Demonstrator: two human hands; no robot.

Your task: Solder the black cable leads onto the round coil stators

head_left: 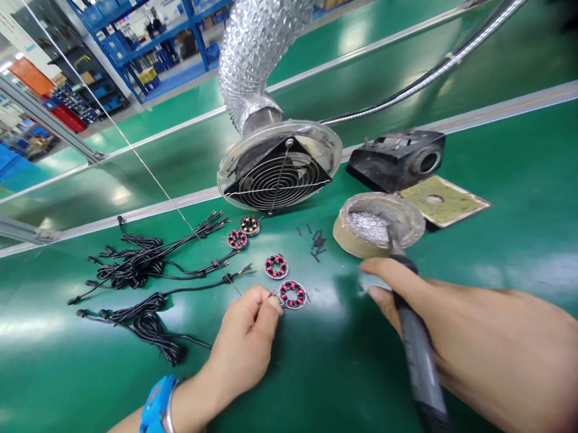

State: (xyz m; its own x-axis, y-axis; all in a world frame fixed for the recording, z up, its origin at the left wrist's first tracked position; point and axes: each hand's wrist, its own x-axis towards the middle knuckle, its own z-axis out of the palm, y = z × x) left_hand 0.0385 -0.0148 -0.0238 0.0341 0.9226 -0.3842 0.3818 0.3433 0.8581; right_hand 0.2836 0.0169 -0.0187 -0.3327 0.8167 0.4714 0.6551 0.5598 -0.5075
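Green tabletop (329,384) fills the head view, with both bare hands low over it. The left hand (248,333) reaches in from the bottom, a blue wristband (157,407) on its wrist; thumb and forefinger are pressed together, pinching a thin wire (273,294) at the edge of the nearest coil ring (292,295). The right hand (441,306) comes from the right with its fingers wrapped round the dark handle of a soldering iron (419,359), which slopes up and away so that its front end reaches into a round bowl (352,243).

That bowl has a thick, crusty rim and holds shiny metal shavings (368,225). Behind it stand a black iron holder (392,158) and a flat yellow-green pad (445,203).

The nearest ring shows red windings set around a black centre inside a pale metal hoop; it sits just right of the left fingertips. A similar ring (276,266) lies close behind it, and two more (243,232) touch or nearly touch farther back. Small black tubes (318,242) are scattered between rings and bowl, and black cables (138,264) lie coiled to the left.
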